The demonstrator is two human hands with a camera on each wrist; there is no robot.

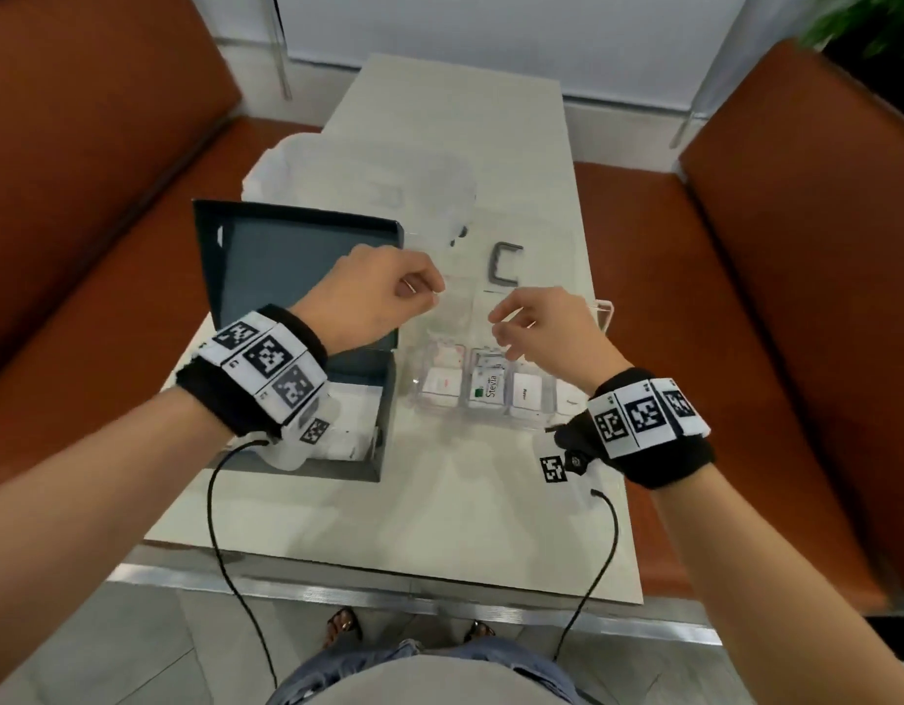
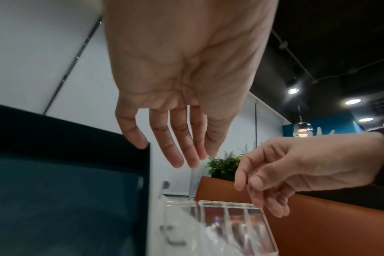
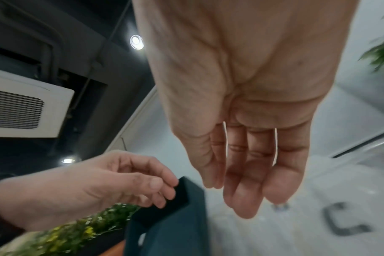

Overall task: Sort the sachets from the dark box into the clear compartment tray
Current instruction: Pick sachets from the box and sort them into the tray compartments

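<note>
While both hands hover empty, left hand (image 1: 376,292) and right hand (image 1: 546,325) each with a loose, relaxed grip, the dark box (image 1: 292,277) sits by the pale tabletop's (image 1: 460,124) left edge, clear compartment tray (image 1: 496,394) beside it holding sachets (image 1: 488,391); orange benches (image 1: 796,277) flank both sides.

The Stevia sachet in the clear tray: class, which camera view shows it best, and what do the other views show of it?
The head view: the Stevia sachet lies label-up in the clear compartment tray, its name readable. The left wrist view catches only the tray's clear dividers, no sachet. The right wrist view shows neither.
</note>
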